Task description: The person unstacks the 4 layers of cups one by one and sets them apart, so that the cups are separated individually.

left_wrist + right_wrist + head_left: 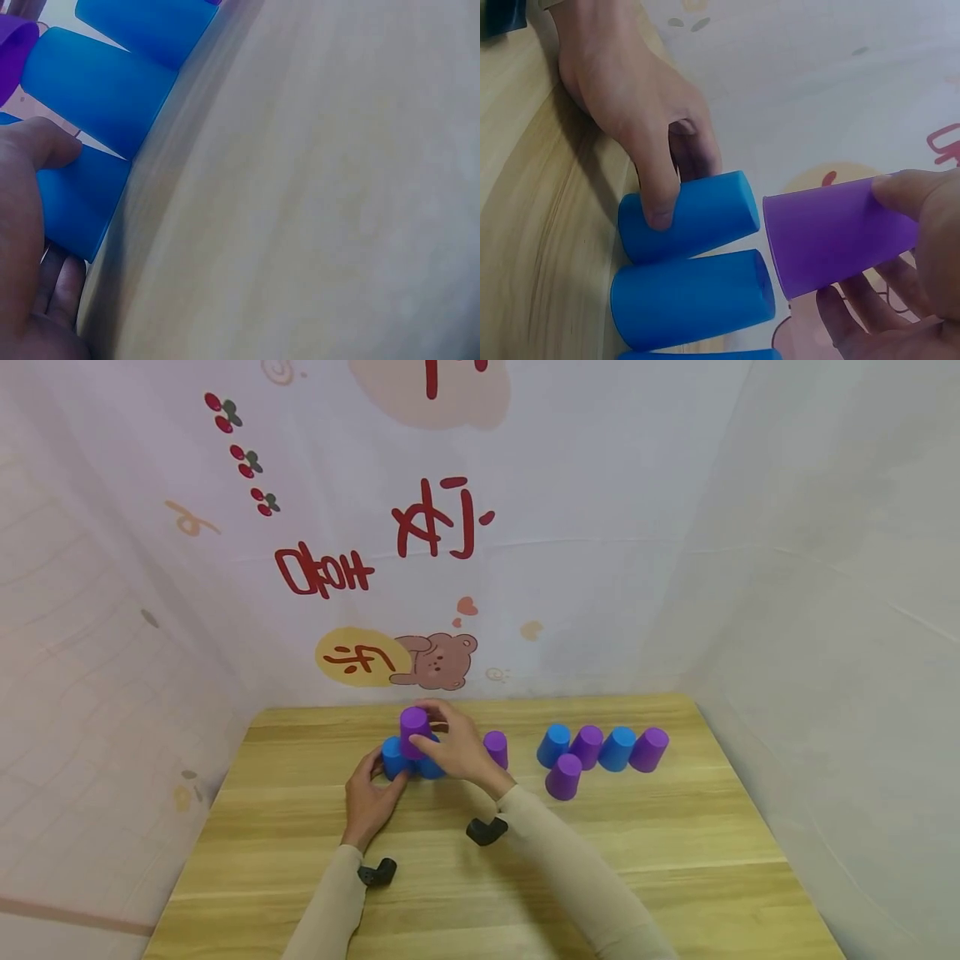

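Observation:
My right hand holds an upside-down purple cup between thumb and fingers. That cup hangs just above a row of blue cups, with a narrow gap below its rim in the right wrist view. My left hand grips the leftmost blue cup, thumb on its near side and fingers behind. Beside it stands a second blue cup, and a third blue cup follows. In the head view my right hand partly hides the row.
A purple cup stands right of my right wrist, partly covered. Farther right, blue and purple cups line up upside down, with one purple cup in front. A printed white cloth backs the wooden table.

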Motion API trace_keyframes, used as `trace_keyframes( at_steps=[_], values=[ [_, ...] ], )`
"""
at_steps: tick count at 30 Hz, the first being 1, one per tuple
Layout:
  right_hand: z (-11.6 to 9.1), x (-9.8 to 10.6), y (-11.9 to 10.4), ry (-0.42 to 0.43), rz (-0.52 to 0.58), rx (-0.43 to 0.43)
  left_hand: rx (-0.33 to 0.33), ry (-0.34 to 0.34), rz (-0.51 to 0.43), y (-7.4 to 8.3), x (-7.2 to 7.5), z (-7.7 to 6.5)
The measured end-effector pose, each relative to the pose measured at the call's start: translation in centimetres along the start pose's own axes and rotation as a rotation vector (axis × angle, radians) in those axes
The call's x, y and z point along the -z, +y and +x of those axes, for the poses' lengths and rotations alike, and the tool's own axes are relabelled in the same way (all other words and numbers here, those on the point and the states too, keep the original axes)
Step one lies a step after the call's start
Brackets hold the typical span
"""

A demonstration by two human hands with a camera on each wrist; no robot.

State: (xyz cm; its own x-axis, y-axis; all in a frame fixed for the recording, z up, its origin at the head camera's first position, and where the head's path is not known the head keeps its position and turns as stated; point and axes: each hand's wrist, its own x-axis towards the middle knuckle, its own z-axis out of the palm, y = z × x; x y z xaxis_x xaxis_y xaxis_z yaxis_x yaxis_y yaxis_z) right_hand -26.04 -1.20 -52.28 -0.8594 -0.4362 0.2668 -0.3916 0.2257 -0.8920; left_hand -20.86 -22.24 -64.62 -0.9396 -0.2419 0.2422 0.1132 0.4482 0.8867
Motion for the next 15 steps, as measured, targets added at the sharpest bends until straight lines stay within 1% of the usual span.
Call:
trace_keyframes(
  at_steps=[7, 11, 15],
  values=[
    [-1.4, 1.5, -0.3, 0.025, 0.041, 0.012, 0.002, -0.014, -0.01, -0.1, 0.3, -0.1],
    [-2.3, 2.9, -0.6, 0.061, 0.026, 0.029, 0.012, -0.019, -0.015, 0.0, 0.3, -0.1],
    [-3.5, 4.7, -1.1, 0.103, 0.018, 0.02, 0.025, -0.025, -0.001, 0.0, 0.2, -0.1]
  ],
)
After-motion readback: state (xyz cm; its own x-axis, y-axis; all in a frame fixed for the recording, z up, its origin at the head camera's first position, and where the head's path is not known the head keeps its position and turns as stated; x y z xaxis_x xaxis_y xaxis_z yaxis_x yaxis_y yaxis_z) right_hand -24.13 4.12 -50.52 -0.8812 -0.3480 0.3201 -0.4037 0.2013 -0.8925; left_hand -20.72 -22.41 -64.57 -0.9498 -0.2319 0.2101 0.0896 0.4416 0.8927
